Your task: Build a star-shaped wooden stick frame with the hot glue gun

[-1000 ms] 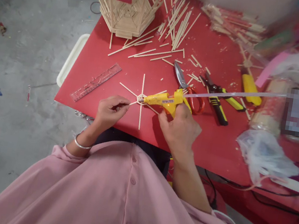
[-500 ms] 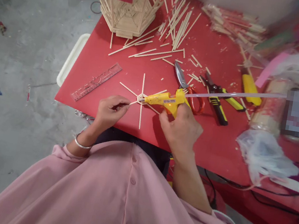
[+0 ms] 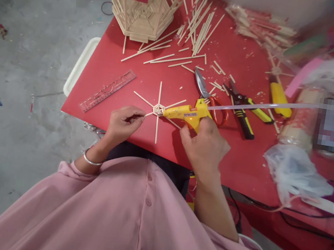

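Observation:
Between my hands lies a star-shaped frame of thin wooden sticks (image 3: 157,129), its arms spreading from a small six-sided centre. My left hand (image 3: 123,124) pinches the end of one arm at the lower left. In my right hand (image 3: 206,146) is a yellow hot glue gun (image 3: 184,113), its nozzle over the middle of the frame. Whether the tip touches the wood I cannot tell. A long clear glue stick (image 3: 261,106) sticks out of the gun's back end, toward the right.
Scissors (image 3: 201,84) and black-yellow cutters (image 3: 242,111) lie beyond the glue gun. A clear ruler (image 3: 108,91) is at the left. Loose sticks (image 3: 203,33) and a stick-built model house (image 3: 143,15) occupy the back. A plastic bag (image 3: 295,175) rests at the right.
The glue gun and my right hand have shifted slightly to the right. My left hand keeps its pinch on the stick arm in the same place.

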